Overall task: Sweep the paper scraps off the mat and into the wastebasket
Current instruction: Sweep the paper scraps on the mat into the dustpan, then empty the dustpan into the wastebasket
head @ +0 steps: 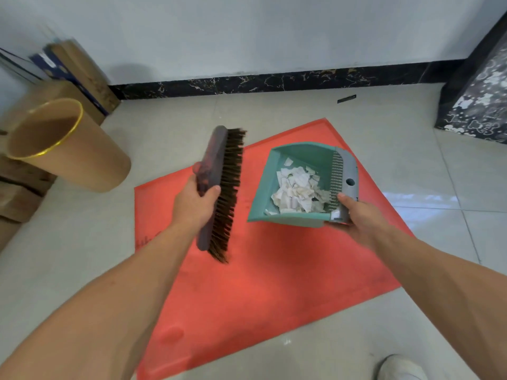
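The right grip (359,215) pinches the back edge of the dustpan (263,193), holding it over the mat (274,283) with the paper scraps (296,190) pooled inside, ready for the wastebasket (68,154), while the left grip (192,204) clasps the brush (222,187) aside.

Tiled floor (315,105) — red mat (274,283), wastebasket (82,160)

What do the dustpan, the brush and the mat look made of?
Dustpan: likely plastic, smooth teal with a grey moulded comb. Brush: seemingly a dark wooden back with stiff brown bristles. Mat: probably rubber or silicone, matte red, lying flat.
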Motion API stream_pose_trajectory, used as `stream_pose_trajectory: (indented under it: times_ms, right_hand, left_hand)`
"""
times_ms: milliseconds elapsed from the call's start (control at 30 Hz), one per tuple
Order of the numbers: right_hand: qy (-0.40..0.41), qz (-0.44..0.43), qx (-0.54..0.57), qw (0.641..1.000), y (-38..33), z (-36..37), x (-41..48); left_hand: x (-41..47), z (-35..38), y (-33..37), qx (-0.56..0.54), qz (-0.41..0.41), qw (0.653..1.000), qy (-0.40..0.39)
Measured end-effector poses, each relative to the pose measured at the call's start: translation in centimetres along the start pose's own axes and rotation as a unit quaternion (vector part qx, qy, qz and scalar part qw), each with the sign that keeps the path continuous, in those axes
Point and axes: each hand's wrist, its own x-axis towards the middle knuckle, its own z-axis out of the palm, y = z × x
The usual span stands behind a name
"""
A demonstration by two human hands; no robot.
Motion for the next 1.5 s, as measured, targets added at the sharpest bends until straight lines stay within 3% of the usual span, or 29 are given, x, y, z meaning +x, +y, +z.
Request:
stream_pose_trajectory:
  times_ms: [200,500,767,1167,1500]
  right_hand:
    - [-0.04,0.001,0.067,0.997,-6.0,6.6,-0.8]
    - [-0.096,-0.042,0.027,0.994,-11.6,15.8,-3.6]
    - [-0.088,0.007,-0.054,0.995,-16.3,23.3,-12.8]
    - [-0.08,0.058,-0.125,0.987,-26.9,36.1,-30.9]
    - [-0.098,0.068,-0.154,0.981,-29.5,46.3,-34.6]
  left_hand:
    - [2.9,-8.0,1.9,-0.046,-0.028,0.99,0.128]
    - [4.5,-14.5,0.8,-0.091,-0.073,0.979,0.166]
    - [2.8,-25.4,5.4,-0.063,-0.181,0.969,0.155]
    - [2.0,-48.5,14.0,-0.029,-0.245,0.962,0.115]
    - [6.8,-57.0,16.2,-0.034,-0.275,0.949,0.147]
